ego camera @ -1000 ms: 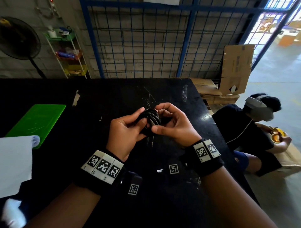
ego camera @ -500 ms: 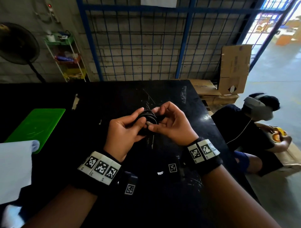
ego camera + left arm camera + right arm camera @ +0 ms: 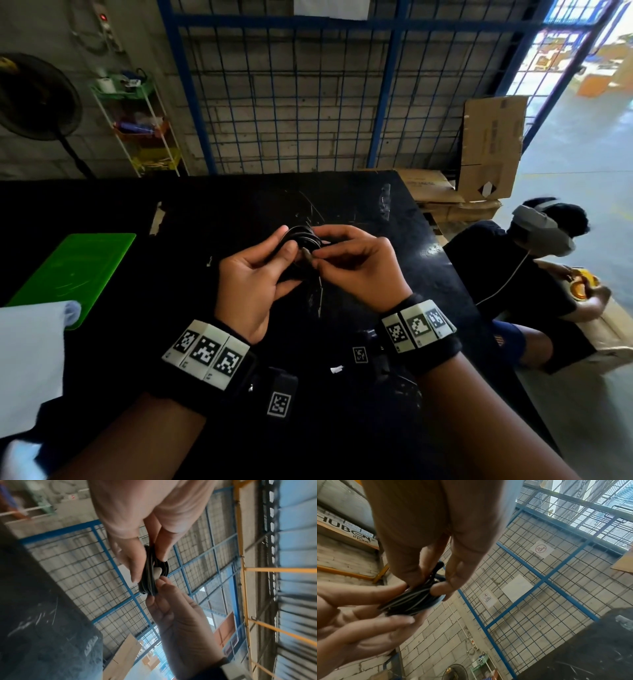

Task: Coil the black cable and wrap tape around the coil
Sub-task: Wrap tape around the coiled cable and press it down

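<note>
Pinching cable coil [image 3: 301, 240], both hands' grip

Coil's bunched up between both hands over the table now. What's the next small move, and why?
Probably tuck the loose end into the coil while the left hand grips it. The right hand pinches at the coil's edge, the loops look gathered, and no tape shows on the coil.

We see daylight flooding from doorway [image 3: 582, 51] upper right, overexposed there. Black table [image 3: 428, 274] dim, faint glare near right edge. We note wide-angle bending at head-view edges; both wrist views motion-blurred, soft at borders.
</note>
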